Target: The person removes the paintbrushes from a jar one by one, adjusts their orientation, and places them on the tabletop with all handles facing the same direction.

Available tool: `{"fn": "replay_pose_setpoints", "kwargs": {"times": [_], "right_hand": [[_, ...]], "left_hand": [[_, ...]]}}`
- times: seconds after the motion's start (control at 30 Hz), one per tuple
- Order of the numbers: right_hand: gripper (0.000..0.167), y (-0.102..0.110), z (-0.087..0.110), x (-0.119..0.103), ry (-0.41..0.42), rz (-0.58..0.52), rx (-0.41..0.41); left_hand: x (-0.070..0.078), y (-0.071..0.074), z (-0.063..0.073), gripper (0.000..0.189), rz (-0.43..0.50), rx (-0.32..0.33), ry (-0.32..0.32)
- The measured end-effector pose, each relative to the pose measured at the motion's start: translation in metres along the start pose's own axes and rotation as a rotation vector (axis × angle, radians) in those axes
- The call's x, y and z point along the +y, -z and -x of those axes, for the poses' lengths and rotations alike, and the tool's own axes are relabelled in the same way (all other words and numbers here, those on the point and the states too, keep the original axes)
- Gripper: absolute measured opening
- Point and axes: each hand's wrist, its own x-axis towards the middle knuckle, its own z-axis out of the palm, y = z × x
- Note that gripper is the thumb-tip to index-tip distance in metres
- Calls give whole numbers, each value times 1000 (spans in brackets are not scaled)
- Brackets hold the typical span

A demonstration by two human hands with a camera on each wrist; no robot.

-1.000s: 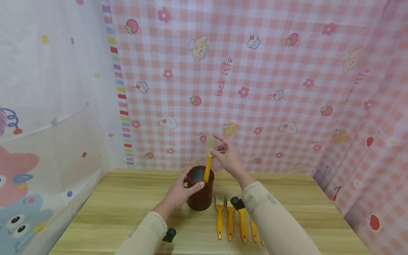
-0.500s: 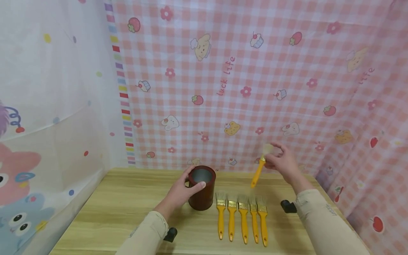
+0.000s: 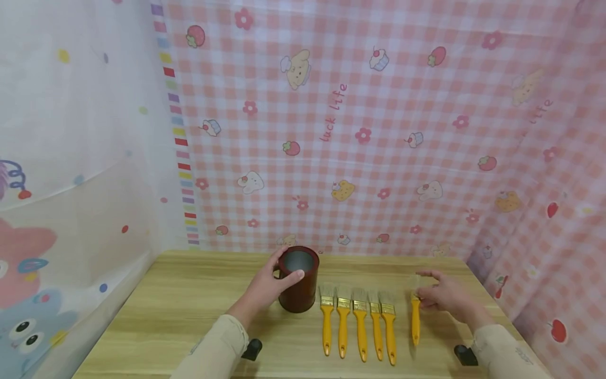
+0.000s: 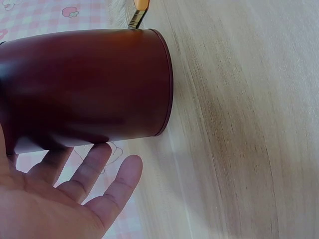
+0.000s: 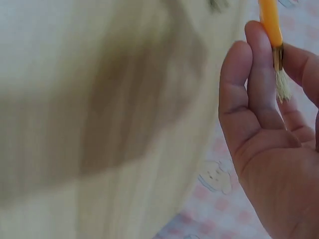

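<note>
In the head view a dark red cylindrical holder (image 3: 299, 293) stands upright on the table, its open mouth showing a grey inside. My left hand (image 3: 265, 287) holds it from the left, thumb at the near rim and fingers around the far side. Toward the table's right, my right hand (image 3: 447, 297) pinches a yellow-handled paintbrush (image 3: 415, 321) near its metal band. The brush's bristles point away from me and its handle toward me, close over the wood. The right wrist view shows that paintbrush (image 5: 270, 25) between thumb and fingers.
Several similar paintbrushes (image 3: 361, 326) lie side by side between the holder and my right hand, bristles toward the back. The wooden table (image 3: 199, 310) ends at a pink checked curtain (image 3: 331, 158). Black wrist devices (image 3: 466, 355) sit under both wrists.
My right hand has lifted the paintbrush out of the holder, carried it right past the row and lowered it toward the table. My left hand stays on the holder.
</note>
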Motion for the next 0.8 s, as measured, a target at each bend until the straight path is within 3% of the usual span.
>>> {"fn": "replay_pose_setpoints", "kwargs": {"times": [0.17, 0.43, 0.8], "right_hand": [[77, -17, -2, 13, -6, -11, -50], [74, -30, -4, 16, -13, -50, -128], [68, -38, -6, 18, -29, -18, -138]], "left_hand": [[-1, 0, -1, 88, 2, 2, 1], [-3, -2, -3, 88, -3, 3, 0], [-3, -1, -3, 90, -2, -3, -2]]}}
